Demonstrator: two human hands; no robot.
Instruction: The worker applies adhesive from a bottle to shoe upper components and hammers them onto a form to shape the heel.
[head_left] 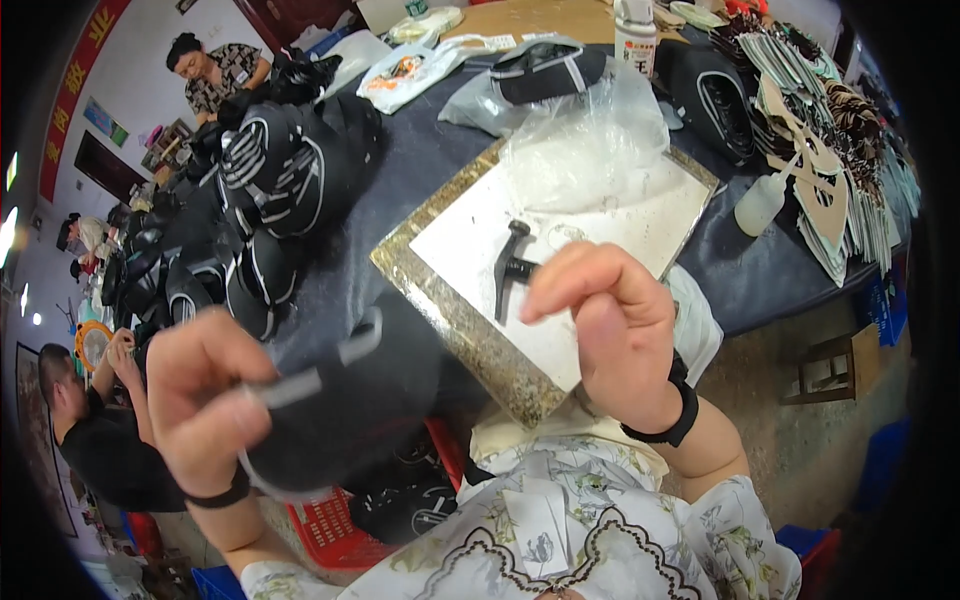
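My left hand (207, 395) pinches the edge of a black shoe upper (345, 425) with grey trim, between thumb and fingers. The upper hangs over the table's near edge, blurred by motion. My right hand (625, 335) is raised over the work board, its fingers bent and the thumb apart from them; nothing shows between them. Just left of its fingertips a hammer (508, 270) lies on the white sheet (455, 240), its black handle partly covered by the hand. The white sheet rests on a stone slab (425, 305) with speckled edges.
Black uppers are heaped (290, 170) on the left of the table. A clear plastic bag (590, 150) covers the slab's far part. Stacked cut pieces (820, 150) and a squeeze bottle (762, 203) stand at right. Below is a red basket (340, 535). Other people sit at left.
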